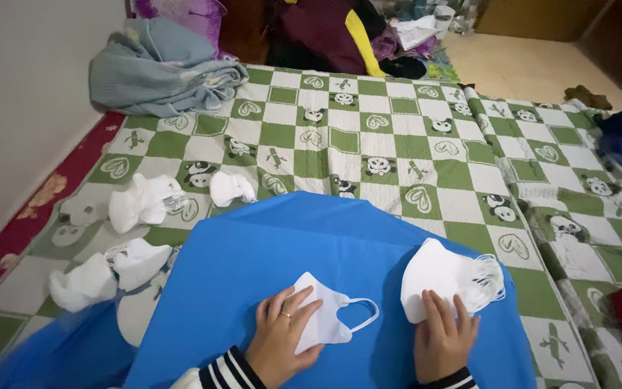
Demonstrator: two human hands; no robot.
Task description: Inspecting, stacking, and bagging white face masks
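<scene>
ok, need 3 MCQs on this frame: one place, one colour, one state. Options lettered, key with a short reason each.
1. Where does the stack of white masks lie?
A. on the blue sheet, at the right hand
B. on the grey blanket
C. on the bare floor

2. What colour is the sheet under both hands?
A. red
B. blue
C. yellow

3. What is the left hand doing?
A. gripping a cup in the air
B. resting flat on a single white mask
C. hanging off the bed, touching nothing

Key:
1 A, the stack sits on the blue sheet with the right hand fingertips on its near edge.
2 B, the sheet is plain blue over the green-and-white checked cover.
3 B, its palm and fingers press on the single mask, ear loop lying to the side.
</scene>
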